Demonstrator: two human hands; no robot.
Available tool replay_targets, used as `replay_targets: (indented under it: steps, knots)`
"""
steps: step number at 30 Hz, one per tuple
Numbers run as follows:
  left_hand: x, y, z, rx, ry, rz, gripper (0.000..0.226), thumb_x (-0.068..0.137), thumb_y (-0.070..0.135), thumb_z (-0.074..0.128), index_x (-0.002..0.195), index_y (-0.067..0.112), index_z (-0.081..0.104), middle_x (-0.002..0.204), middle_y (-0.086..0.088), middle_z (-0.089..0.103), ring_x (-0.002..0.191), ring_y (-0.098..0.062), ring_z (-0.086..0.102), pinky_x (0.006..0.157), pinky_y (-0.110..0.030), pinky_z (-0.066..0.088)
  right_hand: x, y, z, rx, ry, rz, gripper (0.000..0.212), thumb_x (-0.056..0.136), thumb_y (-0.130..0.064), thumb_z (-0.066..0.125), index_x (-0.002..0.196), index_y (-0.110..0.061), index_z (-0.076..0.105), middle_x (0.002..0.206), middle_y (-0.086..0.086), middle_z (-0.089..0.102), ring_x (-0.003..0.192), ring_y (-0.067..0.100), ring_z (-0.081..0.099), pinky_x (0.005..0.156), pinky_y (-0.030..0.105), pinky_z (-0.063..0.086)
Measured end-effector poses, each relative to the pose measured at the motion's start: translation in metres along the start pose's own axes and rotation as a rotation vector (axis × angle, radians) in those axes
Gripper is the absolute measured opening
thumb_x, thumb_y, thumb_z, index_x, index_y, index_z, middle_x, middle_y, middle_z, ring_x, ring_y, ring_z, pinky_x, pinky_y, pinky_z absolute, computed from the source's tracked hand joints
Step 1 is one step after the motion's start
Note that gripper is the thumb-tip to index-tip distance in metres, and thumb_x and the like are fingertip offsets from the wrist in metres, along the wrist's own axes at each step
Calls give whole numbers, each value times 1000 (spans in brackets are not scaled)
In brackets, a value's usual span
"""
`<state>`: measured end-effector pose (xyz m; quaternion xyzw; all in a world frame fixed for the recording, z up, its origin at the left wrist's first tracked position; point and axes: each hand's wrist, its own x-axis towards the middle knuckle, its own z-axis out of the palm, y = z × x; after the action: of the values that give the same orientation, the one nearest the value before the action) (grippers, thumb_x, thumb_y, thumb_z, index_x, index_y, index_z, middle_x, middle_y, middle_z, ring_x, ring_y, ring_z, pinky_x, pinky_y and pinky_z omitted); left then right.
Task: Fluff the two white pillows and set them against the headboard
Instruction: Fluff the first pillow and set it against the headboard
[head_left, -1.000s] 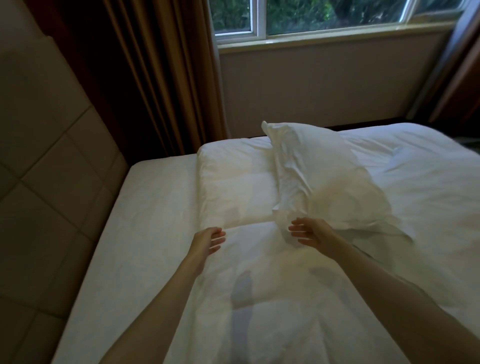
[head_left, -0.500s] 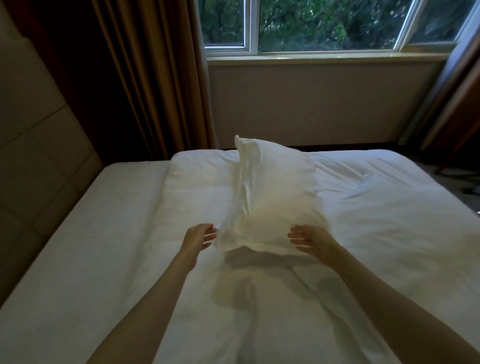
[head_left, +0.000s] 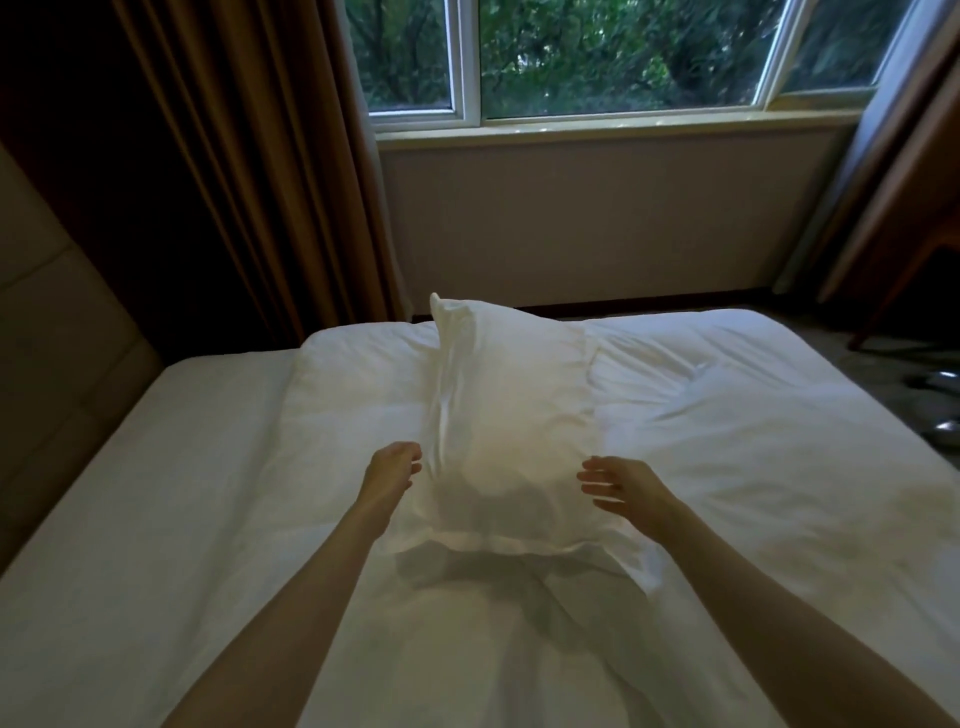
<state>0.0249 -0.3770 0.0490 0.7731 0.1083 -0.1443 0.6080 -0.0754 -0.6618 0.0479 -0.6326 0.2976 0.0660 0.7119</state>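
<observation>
One white pillow (head_left: 511, 426) stands lengthwise in the middle of the bed, its far corner pointing up toward the window. Its near end is lifted off the sheet and casts a shadow below. My left hand (head_left: 392, 467) is at the pillow's left edge, fingers loosely curled and holding nothing. My right hand (head_left: 618, 483) is at the right edge with fingers spread, and it grips nothing. The padded tan headboard (head_left: 52, 338) runs along the left side. No second pillow can be made out.
A folded white duvet (head_left: 353, 395) lies under and around the pillow, rumpled on the right (head_left: 727, 415). The bare mattress sheet (head_left: 156, 493) stretches toward the headboard. Brown curtains (head_left: 249, 156) and a window (head_left: 597, 52) stand beyond the bed.
The pillow swung from leaning right to standing lengthwise between my hands. My hands moved apart to its two sides. The view tilted up toward the window.
</observation>
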Motion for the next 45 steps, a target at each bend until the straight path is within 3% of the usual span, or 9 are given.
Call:
replay_targets:
  steps: [7, 19, 21, 24, 27, 29, 31, 38, 45]
  knots:
    - [69, 17, 22, 156, -19, 19, 40, 94, 25, 48, 131, 10, 51, 135, -14, 54, 123, -30, 50, 107, -46, 40, 64, -22, -5, 16, 140, 14, 35, 93, -19, 54, 121, 0, 56, 124, 22, 56, 105, 34, 55, 96, 45, 44]
    - [242, -9, 91, 224, -10, -98, 69, 90, 44, 54, 145, 11, 28, 152, -16, 31, 134, -34, 40, 105, -43, 37, 251, -22, -20, -82, 255, 50, 58, 94, -30, 55, 142, -3, 36, 145, 18, 41, 128, 36, 44, 102, 47, 38]
    - [267, -17, 100, 216, -13, -136, 79, 87, 50, 55, 147, 9, 23, 153, -18, 29, 135, -35, 39, 108, -45, 36, 277, -15, -23, -81, 227, 66, 60, 94, -35, 53, 143, -4, 36, 139, 17, 46, 117, 33, 52, 94, 43, 45]
    - [295, -26, 111, 219, -54, -199, 93, 81, 62, 55, 148, 10, 17, 152, -17, 32, 135, -34, 40, 112, -45, 34, 305, -10, -22, -50, 173, 99, 62, 93, -44, 51, 136, 0, 45, 102, 15, 60, 80, 28, 60, 65, 31, 52]
    - [312, -31, 115, 174, -99, -241, 100, 76, 67, 57, 148, 9, 19, 148, -15, 39, 130, -33, 46, 110, -43, 37, 322, -4, -22, -19, 115, 156, 73, 86, -56, 54, 128, 4, 53, 130, 34, 53, 115, 50, 55, 101, 48, 48]
    - [320, -35, 115, 193, -123, -271, 102, 71, 72, 57, 145, 6, 31, 144, -16, 46, 127, -33, 50, 109, -45, 39, 326, 0, -21, 68, 82, 160, 62, 85, -55, 57, 119, -3, 64, 126, 26, 62, 107, 39, 66, 94, 42, 53]
    - [326, -38, 115, 252, -117, -286, 96, 70, 74, 56, 135, 4, 48, 134, -19, 56, 121, -34, 55, 106, -45, 42, 330, 4, -18, 209, 39, 167, 52, 86, -49, 59, 119, -10, 65, 110, 13, 74, 94, 27, 73, 76, 35, 58]
    - [322, -38, 128, 505, 128, -185, 45, 94, 34, 51, 112, -5, 65, 117, -29, 64, 110, -42, 58, 90, -41, 45, 323, -6, -5, 322, 23, 108, 54, 88, -43, 59, 130, -9, 58, 119, 14, 68, 104, 28, 66, 82, 37, 53]
    - [286, -19, 124, 433, 380, -73, 41, 99, 22, 40, 99, -11, 64, 106, -32, 65, 101, -44, 60, 85, -43, 45, 298, -19, 2, 371, -61, 82, 50, 87, -47, 58, 123, -13, 62, 95, 5, 78, 82, 21, 75, 59, 26, 59]
